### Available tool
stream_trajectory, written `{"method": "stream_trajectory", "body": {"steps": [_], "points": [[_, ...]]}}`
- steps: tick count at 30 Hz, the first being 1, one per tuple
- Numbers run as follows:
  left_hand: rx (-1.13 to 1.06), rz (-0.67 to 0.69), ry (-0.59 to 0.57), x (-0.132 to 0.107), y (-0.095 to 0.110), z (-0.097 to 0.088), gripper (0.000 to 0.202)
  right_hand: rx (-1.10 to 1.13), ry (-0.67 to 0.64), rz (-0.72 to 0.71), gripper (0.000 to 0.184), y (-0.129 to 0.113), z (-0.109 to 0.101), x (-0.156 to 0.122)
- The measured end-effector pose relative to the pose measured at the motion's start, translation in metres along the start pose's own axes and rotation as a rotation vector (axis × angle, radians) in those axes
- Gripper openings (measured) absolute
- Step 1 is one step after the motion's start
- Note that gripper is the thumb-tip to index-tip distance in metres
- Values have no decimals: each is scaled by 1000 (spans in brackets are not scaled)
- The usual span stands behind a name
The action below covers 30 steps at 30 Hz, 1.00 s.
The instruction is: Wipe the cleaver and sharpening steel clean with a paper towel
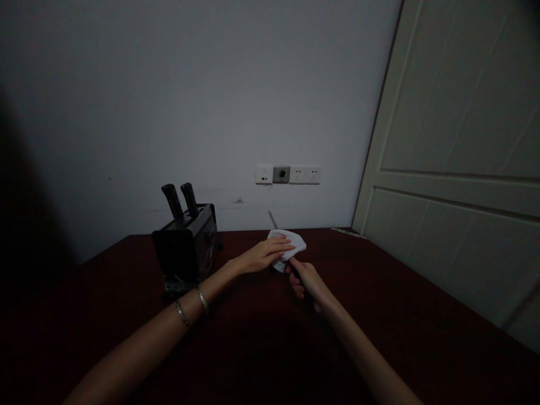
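My right hand (pixel 307 281) is wrapped around the dark handle of a knife (pixel 273 219), and its narrow grey blade points away from me towards the wall. A white cloth (pixel 296 241) is folded over the middle of the blade, so only the tip end shows beyond it. Across the cloth lies my left hand (pixel 270 253), its fingers close together and pressing it against the blade; the thumb is hidden. Two bracelets circle the left forearm.
A dark knife block (pixel 185 242) stands to the left on the dark red table (pixel 253 349), with two black handles (pixel 189 199) rising from it. Wall sockets (pixel 304 175) sit behind the table. A pale panelled door (pixel 455 169) borders the right side. A thin flat strip (pixel 348 232) lies at the far right edge.
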<state>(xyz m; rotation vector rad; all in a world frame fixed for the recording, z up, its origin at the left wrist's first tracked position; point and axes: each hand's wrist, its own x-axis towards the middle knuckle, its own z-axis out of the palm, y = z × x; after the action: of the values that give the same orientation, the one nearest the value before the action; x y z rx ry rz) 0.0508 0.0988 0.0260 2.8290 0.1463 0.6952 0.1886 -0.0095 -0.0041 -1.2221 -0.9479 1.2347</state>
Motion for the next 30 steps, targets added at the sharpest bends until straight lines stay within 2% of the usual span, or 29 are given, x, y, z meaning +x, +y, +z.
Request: {"method": "stream_trajectory", "body": {"steps": [9,13,21,26,30], "points": [[157,49,15,3,0,3,36,4,-19,-18,32,5,2,2],[156,48,27,6,-1,2,32,7,-4,-18,34,5,1,3],[104,102,-133,11,-2,-7,34,9,-13,-2,33,7,0,5],[174,138,-80,11,-1,-4,29,-32,3,-28,36,9,3,6],[321,151,-88,9,-1,-1,31,-40,35,-50,38,10,6,4]]}}
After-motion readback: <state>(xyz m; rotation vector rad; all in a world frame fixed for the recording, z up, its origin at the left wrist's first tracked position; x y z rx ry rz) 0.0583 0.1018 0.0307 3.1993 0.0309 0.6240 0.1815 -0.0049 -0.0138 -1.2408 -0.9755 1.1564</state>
